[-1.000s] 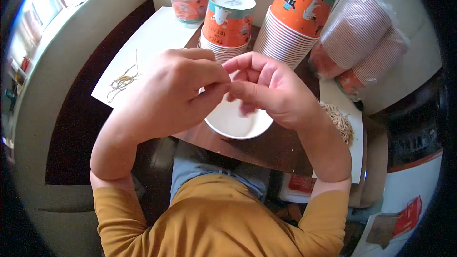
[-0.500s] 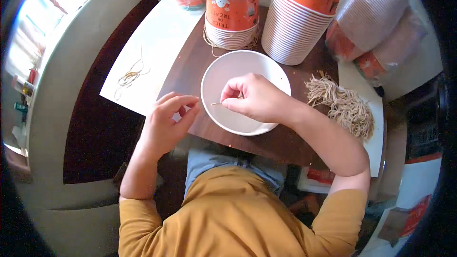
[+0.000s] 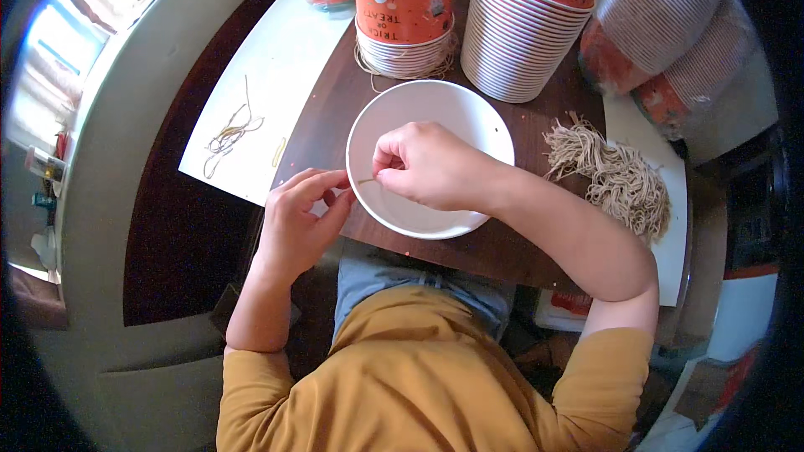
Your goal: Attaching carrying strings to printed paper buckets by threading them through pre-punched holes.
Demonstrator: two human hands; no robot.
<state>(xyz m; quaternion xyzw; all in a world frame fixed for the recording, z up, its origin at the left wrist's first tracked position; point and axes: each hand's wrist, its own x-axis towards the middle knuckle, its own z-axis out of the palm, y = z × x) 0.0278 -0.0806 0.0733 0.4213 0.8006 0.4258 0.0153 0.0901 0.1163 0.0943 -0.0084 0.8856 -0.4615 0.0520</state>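
Note:
A white paper bucket (image 3: 419, 222) stands mouth up on the brown table in front of me. Over its mouth my right hand (image 3: 427, 163) pinches a thin beige cord (image 3: 367, 180), whose short end points at the inner left wall. Just outside that wall is my left hand (image 3: 306, 209), its fingers bent, with a gap between thumb and forefinger. Those fingertips are at the rim, and I see nothing held in them. Most of the cord is hidden by my right hand.
A bundle of beige cords (image 3: 624, 180) lies to the right. Behind stand an upside-down orange bucket stack (image 3: 402, 17) and a taller stack (image 3: 523, 42). Plastic-wrapped buckets (image 3: 662, 33) are at the back right. Loose cords (image 3: 233, 136) lie on a white surface (image 3: 268, 59) at left.
My right hand has moved slightly left, bringing the cord's end close to the bucket's left wall. My left hand has come up to the outside of the rim.

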